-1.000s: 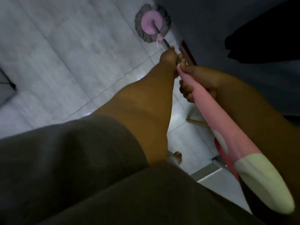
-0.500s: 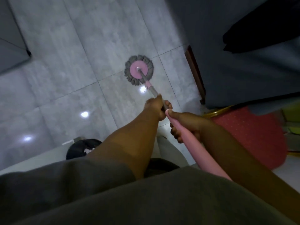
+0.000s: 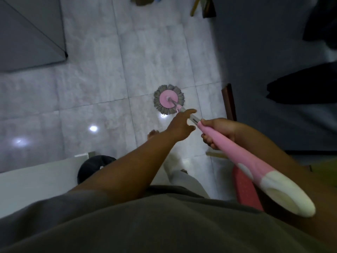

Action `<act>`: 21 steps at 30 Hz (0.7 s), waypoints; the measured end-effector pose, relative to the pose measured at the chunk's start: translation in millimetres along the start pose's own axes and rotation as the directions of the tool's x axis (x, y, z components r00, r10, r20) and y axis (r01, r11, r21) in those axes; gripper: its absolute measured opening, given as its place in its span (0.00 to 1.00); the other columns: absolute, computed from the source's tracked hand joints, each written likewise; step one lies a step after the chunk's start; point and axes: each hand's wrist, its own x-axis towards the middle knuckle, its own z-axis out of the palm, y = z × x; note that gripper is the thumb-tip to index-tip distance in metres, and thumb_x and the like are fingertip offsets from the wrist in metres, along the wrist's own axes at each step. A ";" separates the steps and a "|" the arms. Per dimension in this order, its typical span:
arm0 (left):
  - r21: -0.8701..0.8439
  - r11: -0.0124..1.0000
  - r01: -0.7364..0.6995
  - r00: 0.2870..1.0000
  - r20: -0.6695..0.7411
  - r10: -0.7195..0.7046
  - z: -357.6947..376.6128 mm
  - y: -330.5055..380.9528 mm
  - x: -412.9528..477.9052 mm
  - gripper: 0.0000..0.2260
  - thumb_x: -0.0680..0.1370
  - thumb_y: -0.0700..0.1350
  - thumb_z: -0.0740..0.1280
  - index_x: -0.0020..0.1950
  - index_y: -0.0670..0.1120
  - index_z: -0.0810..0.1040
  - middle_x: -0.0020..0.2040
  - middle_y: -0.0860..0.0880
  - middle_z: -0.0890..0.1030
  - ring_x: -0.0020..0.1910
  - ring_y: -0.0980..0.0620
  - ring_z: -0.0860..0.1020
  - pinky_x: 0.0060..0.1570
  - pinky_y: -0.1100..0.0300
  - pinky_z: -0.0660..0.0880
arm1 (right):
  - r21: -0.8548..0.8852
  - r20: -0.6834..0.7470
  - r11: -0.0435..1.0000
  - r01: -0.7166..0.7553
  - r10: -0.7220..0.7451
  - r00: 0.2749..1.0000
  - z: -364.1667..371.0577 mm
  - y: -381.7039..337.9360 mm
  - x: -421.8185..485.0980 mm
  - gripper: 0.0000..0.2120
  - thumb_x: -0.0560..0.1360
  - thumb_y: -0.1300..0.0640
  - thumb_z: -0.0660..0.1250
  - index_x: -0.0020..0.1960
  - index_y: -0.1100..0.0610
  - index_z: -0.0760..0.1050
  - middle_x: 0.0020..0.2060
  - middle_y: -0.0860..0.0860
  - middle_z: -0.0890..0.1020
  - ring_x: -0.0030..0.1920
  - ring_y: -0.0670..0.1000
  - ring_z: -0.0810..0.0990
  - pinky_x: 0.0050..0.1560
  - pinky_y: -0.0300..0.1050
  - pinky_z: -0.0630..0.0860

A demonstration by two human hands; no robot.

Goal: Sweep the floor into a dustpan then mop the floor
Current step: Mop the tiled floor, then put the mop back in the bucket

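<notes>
A round mop head (image 3: 169, 101), pink disc with a grey fringe, lies flat on the pale tiled floor (image 3: 102, 84) in front of me. Its grey shaft runs back into a thick pink handle (image 3: 237, 154) with a cream end. My right hand (image 3: 219, 131) grips the pink handle near its front end. My left hand (image 3: 182, 125) hovers at the grey shaft with fingers spread, loosened from it.
A grey cabinet or door (image 3: 31, 33) stands at the upper left. A dark wall and a brown door frame (image 3: 228, 101) lie to the right. A red stool (image 3: 246, 187) is at my right, a black object (image 3: 93, 167) and a white ledge (image 3: 36, 179) at my left. My bare foot (image 3: 153, 135) shows.
My left hand has let go of the shaft and spread its fingers. The mop head has slid closer to me on the floor, and my view has shifted back.
</notes>
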 end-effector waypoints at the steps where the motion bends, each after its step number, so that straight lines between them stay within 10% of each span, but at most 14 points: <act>1: 0.029 0.992 -0.120 0.993 0.002 0.120 -13.5 4.5 4.1 0.25 0.75 0.38 0.73 0.71 0.46 0.73 0.65 0.42 0.76 0.60 0.47 0.76 0.55 0.62 0.72 | -0.012 0.008 1.000 -0.005 0.005 1.000 8.9 -16.8 -1.5 0.21 0.81 0.42 0.58 0.47 0.60 0.73 0.25 0.53 0.74 0.21 0.48 0.72 0.21 0.36 0.71; 9: 0.062 0.971 -0.232 0.971 -0.041 0.235 -129.8 38.8 75.3 0.12 0.79 0.47 0.68 0.62 0.49 0.80 0.58 0.48 0.83 0.54 0.50 0.79 0.47 0.68 0.70 | 0.021 -0.130 0.946 0.323 -0.318 0.939 52.3 -144.1 -24.1 0.13 0.80 0.53 0.62 0.41 0.59 0.74 0.26 0.52 0.77 0.23 0.48 0.77 0.24 0.37 0.75; 13: 0.080 0.981 -0.175 0.984 -0.026 0.178 -173.0 53.6 118.0 0.17 0.78 0.52 0.70 0.66 0.50 0.77 0.59 0.47 0.82 0.56 0.47 0.78 0.52 0.58 0.72 | -0.164 -0.417 0.787 0.595 -0.602 0.681 57.8 -180.6 -39.8 0.10 0.80 0.60 0.58 0.52 0.65 0.74 0.38 0.59 0.79 0.32 0.56 0.84 0.32 0.46 0.81; 16: 0.089 0.985 -0.151 0.989 0.004 0.151 -191.4 61.9 142.4 0.19 0.79 0.53 0.68 0.68 0.49 0.75 0.63 0.46 0.80 0.60 0.46 0.77 0.57 0.55 0.71 | -0.476 -0.358 0.579 0.662 -0.815 0.456 61.2 -203.8 -46.6 0.13 0.76 0.61 0.66 0.61 0.58 0.74 0.50 0.52 0.81 0.45 0.51 0.84 0.43 0.46 0.83; 21: 0.029 0.992 -0.121 0.992 0.033 0.120 -199.2 70.6 165.0 0.17 0.80 0.50 0.67 0.67 0.46 0.75 0.64 0.45 0.80 0.63 0.45 0.77 0.66 0.49 0.72 | -0.635 -0.231 0.403 0.659 -0.913 0.335 59.7 -235.3 -39.4 0.21 0.75 0.52 0.71 0.65 0.54 0.72 0.55 0.45 0.78 0.56 0.48 0.78 0.55 0.42 0.76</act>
